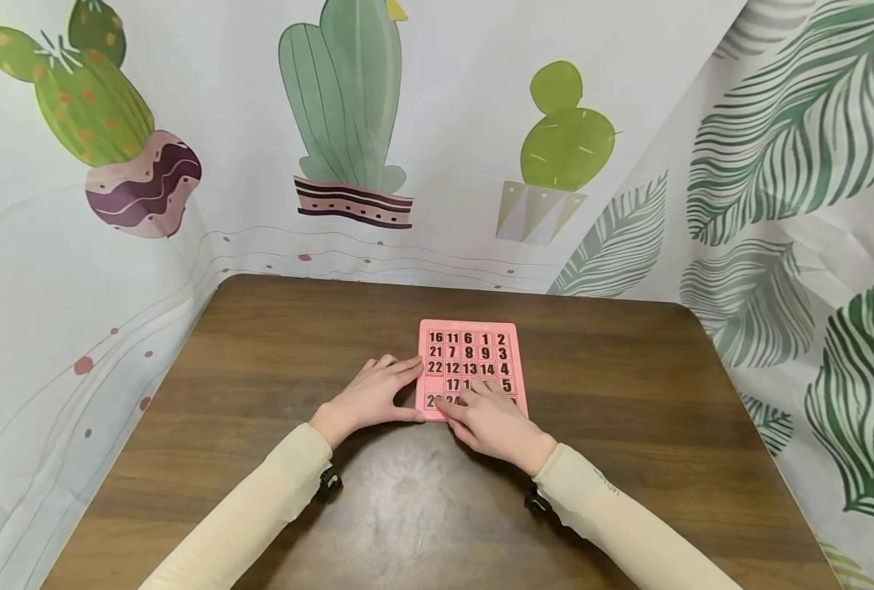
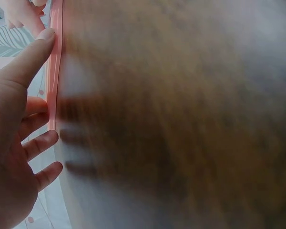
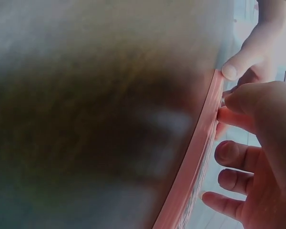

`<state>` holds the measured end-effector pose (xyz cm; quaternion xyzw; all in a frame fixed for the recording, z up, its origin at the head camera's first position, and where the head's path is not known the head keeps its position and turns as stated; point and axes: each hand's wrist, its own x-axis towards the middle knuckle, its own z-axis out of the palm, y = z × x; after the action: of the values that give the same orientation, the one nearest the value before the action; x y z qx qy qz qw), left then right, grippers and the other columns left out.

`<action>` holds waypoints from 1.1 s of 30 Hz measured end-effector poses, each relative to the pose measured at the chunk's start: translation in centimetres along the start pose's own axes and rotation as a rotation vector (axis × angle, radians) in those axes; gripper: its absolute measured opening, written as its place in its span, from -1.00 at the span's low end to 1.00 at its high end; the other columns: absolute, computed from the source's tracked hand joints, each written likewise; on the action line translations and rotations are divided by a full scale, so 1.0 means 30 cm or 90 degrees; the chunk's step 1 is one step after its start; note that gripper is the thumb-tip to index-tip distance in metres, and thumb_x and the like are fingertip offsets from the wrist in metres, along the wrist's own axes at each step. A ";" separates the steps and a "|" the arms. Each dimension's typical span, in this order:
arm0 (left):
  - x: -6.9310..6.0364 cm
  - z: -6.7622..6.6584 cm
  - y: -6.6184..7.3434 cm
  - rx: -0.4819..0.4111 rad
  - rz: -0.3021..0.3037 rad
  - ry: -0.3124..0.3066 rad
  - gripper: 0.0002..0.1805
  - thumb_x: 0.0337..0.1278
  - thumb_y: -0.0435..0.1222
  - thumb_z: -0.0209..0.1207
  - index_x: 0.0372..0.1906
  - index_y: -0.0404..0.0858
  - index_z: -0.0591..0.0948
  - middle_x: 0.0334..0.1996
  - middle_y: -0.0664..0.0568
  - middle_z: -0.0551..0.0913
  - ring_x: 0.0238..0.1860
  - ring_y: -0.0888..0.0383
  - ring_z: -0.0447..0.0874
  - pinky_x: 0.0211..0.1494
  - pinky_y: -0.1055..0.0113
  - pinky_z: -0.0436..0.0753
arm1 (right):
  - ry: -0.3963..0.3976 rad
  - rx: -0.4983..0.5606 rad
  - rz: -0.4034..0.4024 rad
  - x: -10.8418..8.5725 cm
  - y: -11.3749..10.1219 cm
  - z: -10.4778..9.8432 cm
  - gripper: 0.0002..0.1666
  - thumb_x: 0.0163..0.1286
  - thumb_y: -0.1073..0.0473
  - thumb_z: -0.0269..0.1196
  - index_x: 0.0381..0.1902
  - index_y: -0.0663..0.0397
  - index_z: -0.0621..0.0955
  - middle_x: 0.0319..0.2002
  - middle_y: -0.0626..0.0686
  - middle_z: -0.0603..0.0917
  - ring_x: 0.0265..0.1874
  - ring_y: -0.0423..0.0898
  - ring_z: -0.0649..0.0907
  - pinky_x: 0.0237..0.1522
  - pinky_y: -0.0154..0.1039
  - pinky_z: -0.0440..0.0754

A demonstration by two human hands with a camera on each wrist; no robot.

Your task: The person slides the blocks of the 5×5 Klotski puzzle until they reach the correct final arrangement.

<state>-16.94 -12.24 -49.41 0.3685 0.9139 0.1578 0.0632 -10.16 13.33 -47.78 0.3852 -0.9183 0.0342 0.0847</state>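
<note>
A pink sliding number puzzle (image 1: 468, 326) lies flat on the table, with black numbers on its tiles. Its top rows read 16, 11, 6, 1, 2 and 21, 7, 8, 9, 3. At the left of the fourth row is a gap with no tile. My left hand (image 1: 373, 393) touches the puzzle's left side, the thumb (image 2: 46, 34) at the near corner and the other fingers spread farther up. Over the lower tiles lies my right hand (image 1: 497, 422), one fingertip on the lower-left tile. It hides several tiles of the bottom two rows.
The brown wooden table (image 1: 296, 328) has rounded far corners. Behind and beside it hangs a white cloth (image 1: 459, 147) printed with cacti and leaves. A dark wrist device (image 1: 330, 482) sits under the left sleeve, another (image 1: 538, 501) under the right.
</note>
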 end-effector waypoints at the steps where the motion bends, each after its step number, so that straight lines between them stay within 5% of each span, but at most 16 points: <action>1: 0.000 0.001 -0.001 0.001 0.001 0.001 0.03 0.09 0.27 0.39 0.56 -0.20 0.40 0.55 -0.01 0.38 0.30 0.00 0.41 0.24 -0.04 0.41 | 0.002 0.002 0.000 0.002 0.001 0.000 -0.60 0.51 0.00 0.26 0.24 -0.17 0.73 -0.20 0.01 0.75 -0.08 0.09 0.62 0.07 0.13 0.55; 15: -0.003 -0.007 0.016 -0.004 0.003 0.002 0.02 0.09 0.26 0.39 0.54 -0.22 0.42 0.53 -0.03 0.40 0.26 0.00 0.42 0.22 -0.05 0.42 | -0.030 0.059 0.079 0.088 0.064 0.023 -0.58 0.55 0.03 0.21 0.29 -0.11 0.69 -0.01 0.12 0.76 0.04 0.14 0.66 0.24 0.20 0.51; 33: -0.003 -0.002 0.004 0.004 0.008 0.013 0.02 0.07 0.28 0.39 0.55 -0.20 0.42 0.54 -0.01 0.40 0.28 0.02 0.42 0.22 -0.01 0.41 | -0.050 0.054 0.092 0.100 0.064 0.020 -0.51 0.55 0.02 0.20 0.38 -0.13 0.63 0.03 0.17 0.75 0.08 0.18 0.65 0.33 0.22 0.43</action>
<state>-16.82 -12.23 -49.32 0.3728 0.9127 0.1590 0.0514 -13.67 12.50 -47.83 0.3224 -0.9440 0.0643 0.0296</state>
